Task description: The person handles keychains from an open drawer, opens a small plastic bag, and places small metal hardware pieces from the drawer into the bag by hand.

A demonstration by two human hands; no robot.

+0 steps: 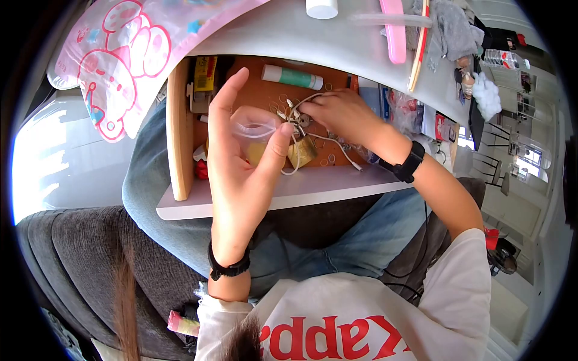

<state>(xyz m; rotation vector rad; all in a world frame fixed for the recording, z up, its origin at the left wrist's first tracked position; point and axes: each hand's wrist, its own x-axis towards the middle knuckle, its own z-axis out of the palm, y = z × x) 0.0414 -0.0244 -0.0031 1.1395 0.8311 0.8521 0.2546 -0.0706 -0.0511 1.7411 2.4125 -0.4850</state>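
Note:
An open drawer [179,132] lies in front of me. My left hand [238,162] is over its left half, index finger stretched out, with the thumb and curled fingers closed around a small clear plastic bag [254,129]. Something yellowish shows through or behind the bag. My right hand [349,117] reaches into the middle, its fingertips closed on a bundled white cable [334,140]; the exact grip is partly hidden. Between the hands, a brass padlock [303,152] rests beneath the cable. Several thin rubber bands [325,161] are scattered around it.
A white and green tube [292,77] lies at the drawer's back, with a yellow box [205,73] in its left corner. Above are a pink and clear plastic bag [129,60], a white cylinder [321,8], a pink case [394,36] and a red-and-wood stick [418,51].

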